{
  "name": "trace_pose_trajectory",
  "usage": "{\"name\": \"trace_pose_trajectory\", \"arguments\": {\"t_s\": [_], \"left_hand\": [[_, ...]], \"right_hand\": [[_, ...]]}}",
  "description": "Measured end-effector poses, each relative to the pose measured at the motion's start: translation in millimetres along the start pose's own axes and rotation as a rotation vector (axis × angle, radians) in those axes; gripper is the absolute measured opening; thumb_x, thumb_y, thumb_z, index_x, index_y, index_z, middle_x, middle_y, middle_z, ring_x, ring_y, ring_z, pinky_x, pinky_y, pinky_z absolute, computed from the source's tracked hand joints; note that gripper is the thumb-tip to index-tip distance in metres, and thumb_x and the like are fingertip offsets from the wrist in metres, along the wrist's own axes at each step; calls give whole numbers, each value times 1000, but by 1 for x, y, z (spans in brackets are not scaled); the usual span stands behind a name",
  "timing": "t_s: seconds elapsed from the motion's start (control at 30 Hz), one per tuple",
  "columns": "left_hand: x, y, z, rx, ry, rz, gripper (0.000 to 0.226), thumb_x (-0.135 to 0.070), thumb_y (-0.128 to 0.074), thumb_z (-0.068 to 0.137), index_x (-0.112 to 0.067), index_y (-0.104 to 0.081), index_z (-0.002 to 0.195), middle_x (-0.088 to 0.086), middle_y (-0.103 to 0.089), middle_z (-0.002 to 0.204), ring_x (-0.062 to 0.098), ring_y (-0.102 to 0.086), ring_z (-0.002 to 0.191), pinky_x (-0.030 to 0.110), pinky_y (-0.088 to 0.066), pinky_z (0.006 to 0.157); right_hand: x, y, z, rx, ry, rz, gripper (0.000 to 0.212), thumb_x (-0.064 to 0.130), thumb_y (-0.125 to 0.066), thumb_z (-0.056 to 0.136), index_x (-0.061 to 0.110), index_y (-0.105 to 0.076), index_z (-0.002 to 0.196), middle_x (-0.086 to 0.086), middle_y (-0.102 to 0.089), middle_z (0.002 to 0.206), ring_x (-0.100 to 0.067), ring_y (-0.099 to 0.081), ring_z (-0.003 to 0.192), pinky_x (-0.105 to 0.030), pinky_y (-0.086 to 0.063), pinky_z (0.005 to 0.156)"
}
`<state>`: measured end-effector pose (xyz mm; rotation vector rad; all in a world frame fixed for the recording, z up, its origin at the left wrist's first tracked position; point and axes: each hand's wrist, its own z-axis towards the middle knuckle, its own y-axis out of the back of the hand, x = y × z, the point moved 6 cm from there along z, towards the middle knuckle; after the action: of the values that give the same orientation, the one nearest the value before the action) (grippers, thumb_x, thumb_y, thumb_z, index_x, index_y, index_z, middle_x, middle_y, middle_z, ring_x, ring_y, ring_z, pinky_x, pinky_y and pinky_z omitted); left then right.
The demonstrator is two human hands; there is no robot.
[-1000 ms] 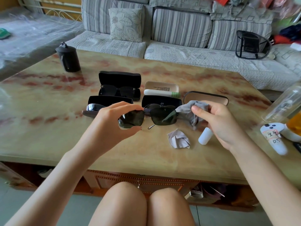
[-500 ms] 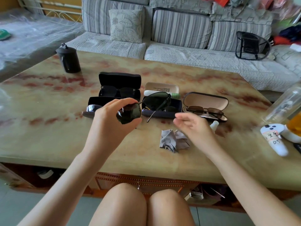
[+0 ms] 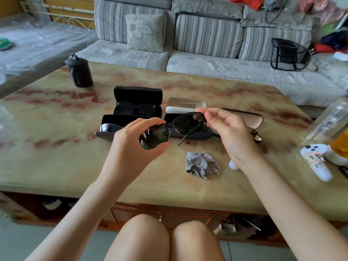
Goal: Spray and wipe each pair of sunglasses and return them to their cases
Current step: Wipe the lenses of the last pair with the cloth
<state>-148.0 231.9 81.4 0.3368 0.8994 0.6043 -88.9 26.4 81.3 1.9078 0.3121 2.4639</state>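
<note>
Here the left hand [image 3: 130, 153] and right hand [image 3: 231, 134] each pinch a lens of the sunglasses [image 3: 186, 122]. Better to grip the rims only, then fold them into the case [image 3: 199, 135] at the middle of the table [image 3: 56, 166].

1. Table [image 3: 56, 166]: glossy beige top, red veining.
2. Far left: black lidded canister [image 3: 79, 72], upright.
3. Centre: black case [image 3: 137, 94], open, sunglasses [image 3: 138, 108] inside; white case [image 3: 185, 102] just beside it, open.
4. Nearer the front edge: crumpled grey cloth [image 3: 202, 164].
5. Right: white controller [image 3: 316, 164], lying flat.
</note>
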Motion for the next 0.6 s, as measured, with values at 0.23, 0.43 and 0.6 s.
{"name": "trace_pose_trajectory", "arguments": {"t_s": [0.23, 0.43, 0.6], "left_hand": [[6, -3, -2, 118, 152, -154, 43, -24, -81, 71, -29, -65, 110, -17, -68, 104, 1, -63, 99, 9, -47, 85], [8, -7, 3, 327, 420, -502, 27, -47, -70, 81, -24, -77, 91, -1, -75, 94, 10, -69, 92, 24, -54, 81], [13, -6, 1, 349, 530, -620, 31, -32, -55, 85, -7, -73, 90, 8, -76, 91, 22, -72, 92, 26, -58, 74]], "right_hand": [[2, -2, 3, 47, 15, 112, 20, 36, -62, 82, 22, -73, 91, 4, -73, 89, -12, -64, 96, -34, -42, 104], [7, -17, 14, 140, 3, 118, 17, 35, -63, 85, 25, -77, 84, -1, -73, 91, -14, -64, 98, -38, -40, 110], [10, -28, 18, 196, 7, 124, 20, 31, -58, 81, 20, -72, 88, 2, -71, 85, -9, -63, 91, -30, -43, 103]]}}
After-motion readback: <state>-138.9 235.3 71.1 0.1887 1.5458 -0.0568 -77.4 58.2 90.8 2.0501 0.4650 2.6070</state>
